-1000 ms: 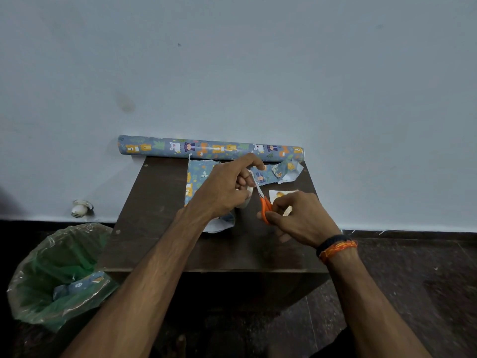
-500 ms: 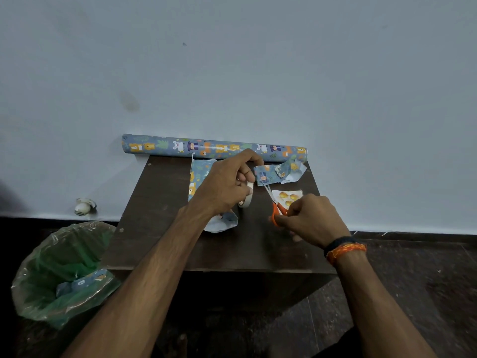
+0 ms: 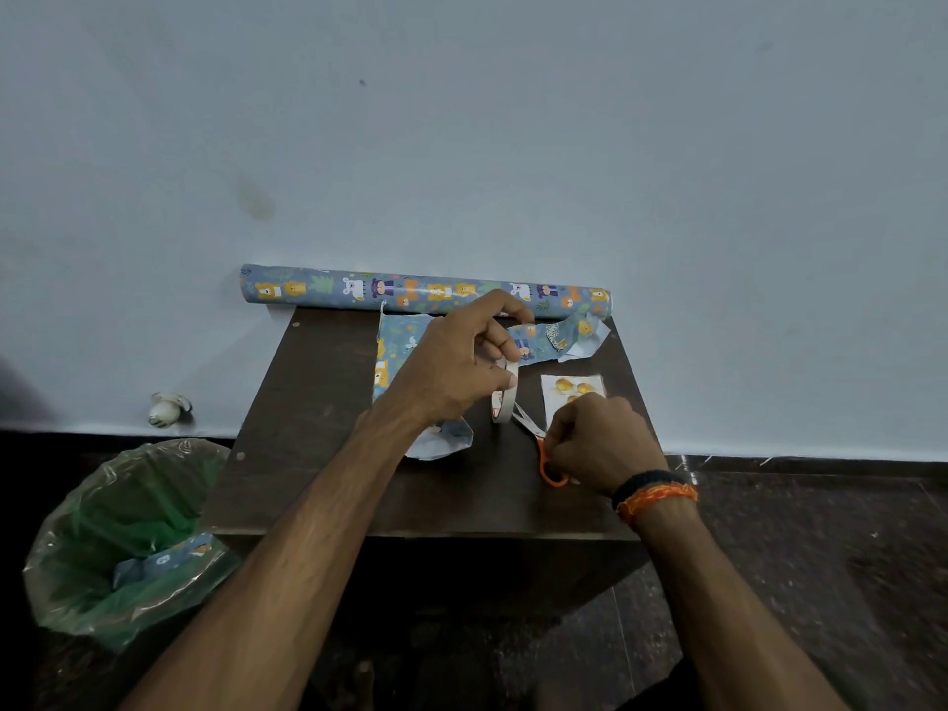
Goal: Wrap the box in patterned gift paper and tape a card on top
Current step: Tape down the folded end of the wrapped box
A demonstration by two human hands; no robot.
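My left hand [image 3: 456,366] grips a roll of clear tape [image 3: 505,397] upright above the dark table [image 3: 333,454]. Under that hand lies the box wrapped in blue patterned paper [image 3: 397,361], mostly hidden by hand and forearm. My right hand [image 3: 600,443] grips orange-handled scissors [image 3: 544,454], their blades pointing up-left toward the tape roll. A white card with orange shapes [image 3: 572,390] lies flat just beyond my right hand. The roll of patterned gift paper [image 3: 426,292] lies along the table's far edge against the wall.
Cut scraps of patterned paper [image 3: 561,338] lie at the table's back right corner. A bin lined with a green bag [image 3: 123,536] holding a paper scrap stands on the floor at the left. A small white object [image 3: 166,410] sits by the wall's base.
My right hand has drawn the scissors down and toward me, away from the tape. The card is more exposed. My left hand keeps the tape roll in place.
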